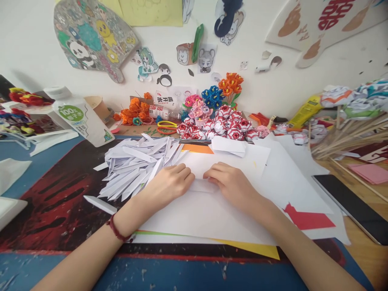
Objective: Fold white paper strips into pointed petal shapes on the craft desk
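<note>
Both my hands rest on a stack of white paper sheets (pixel 212 214) at the middle of the table. My left hand (pixel 169 184) and my right hand (pixel 228 182) have their fingers curled and pressed down on a small white piece of paper (pixel 200 184) between them. The fingertips of the two hands nearly meet over it. Just left of my left hand lies a heap of several folded white paper pieces (pixel 138 167). A red cord bracelet (pixel 117 229) sits on my left wrist.
Folded paper flowers (pixel 218 121) in red, pink, blue and orange stand at the back by the wall. A white carton (pixel 80 117) is at back left. Wooden sticks (pixel 348 135) and a dark tablet (pixel 354 206) lie on the right. Red paper (pixel 307 220) pokes from under the sheets.
</note>
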Demonstrator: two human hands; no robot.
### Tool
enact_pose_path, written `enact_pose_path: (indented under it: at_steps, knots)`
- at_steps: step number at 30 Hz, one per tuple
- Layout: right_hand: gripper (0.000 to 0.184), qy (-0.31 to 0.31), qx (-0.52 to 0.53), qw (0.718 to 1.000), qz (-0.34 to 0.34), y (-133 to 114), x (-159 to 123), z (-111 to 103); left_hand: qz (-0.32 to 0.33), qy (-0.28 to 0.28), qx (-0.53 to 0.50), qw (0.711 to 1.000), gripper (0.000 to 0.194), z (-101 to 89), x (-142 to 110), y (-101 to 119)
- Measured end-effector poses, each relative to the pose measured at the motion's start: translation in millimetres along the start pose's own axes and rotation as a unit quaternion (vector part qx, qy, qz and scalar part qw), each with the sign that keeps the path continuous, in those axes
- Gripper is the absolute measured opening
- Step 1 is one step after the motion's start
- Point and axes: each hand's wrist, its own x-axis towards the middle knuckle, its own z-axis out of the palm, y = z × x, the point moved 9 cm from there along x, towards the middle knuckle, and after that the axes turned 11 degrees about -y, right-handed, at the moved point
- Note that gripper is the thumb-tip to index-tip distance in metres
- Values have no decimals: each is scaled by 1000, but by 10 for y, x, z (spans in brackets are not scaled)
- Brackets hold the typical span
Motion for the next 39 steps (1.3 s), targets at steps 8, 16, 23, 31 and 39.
enact_pose_path:
  at_steps: [8,16,23,31,39]
  knots:
    - [37,-12,17,1000,-1,-3,5,-20,-5,-9,-40,999,20,47,17,-22]
    - [37,-23,27,999,-27,-17,-5,-2,-49,31,-250,967,12,145,29,-246]
    - [31,-18,29,999,-22,5,-2,2,-60,80,-319,943,13,180,6,-317]
    - [30,-23,18,999,-16,6,-1,-4,-16,51,-243,969,20,113,22,-209]
    - [28,-30,-34,998,-39,-43,-23,-25,1,41,-188,981,20,80,9,-133]
